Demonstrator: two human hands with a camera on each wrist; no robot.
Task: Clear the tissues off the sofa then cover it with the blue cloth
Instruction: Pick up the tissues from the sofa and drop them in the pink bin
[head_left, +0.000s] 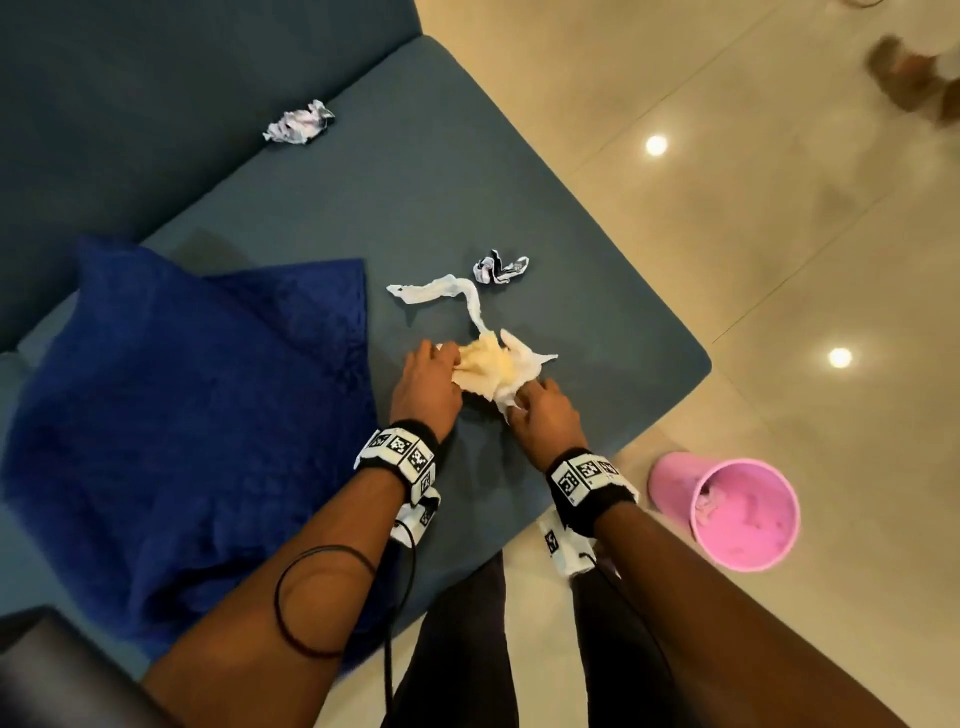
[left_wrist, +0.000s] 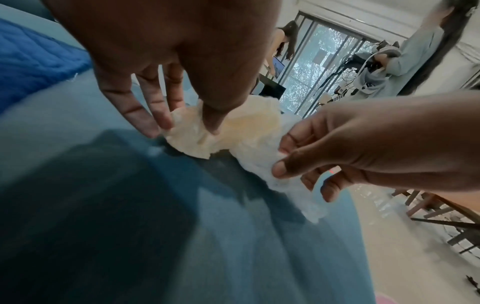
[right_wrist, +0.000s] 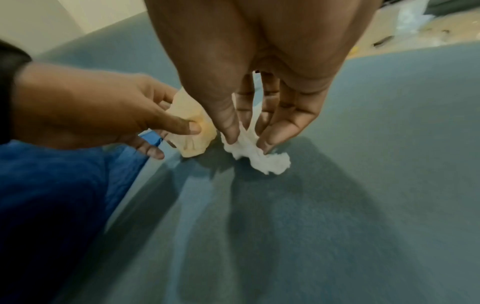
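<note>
Right at the front edge of the sofa (head_left: 597, 249), both hands are working on the same heap of tissues: the left hand (head_left: 428, 382) is pinching a yellowish wad (head_left: 488, 366) between thumb and fingers, and the right hand (head_left: 543, 415) is nipping a white tissue (right_wrist: 255, 156) that is touching the wad. Just beyond the hands a long twisted strip of tissue (head_left: 447, 291) is trailing away from the heap, with a small crumpled ball (head_left: 498, 267) lying just past it. Much farther off, up by the backrest, another crumpled tissue (head_left: 298, 123) is waiting. Beside the right wrist, down on the floor, a pink bin (head_left: 748, 514) is standing with what looks like something already in it. So the clearing seems to be partway through. Left of the left arm, the blue cloth (head_left: 182, 415) is lying bunched on the seat, not yet spread.
</note>
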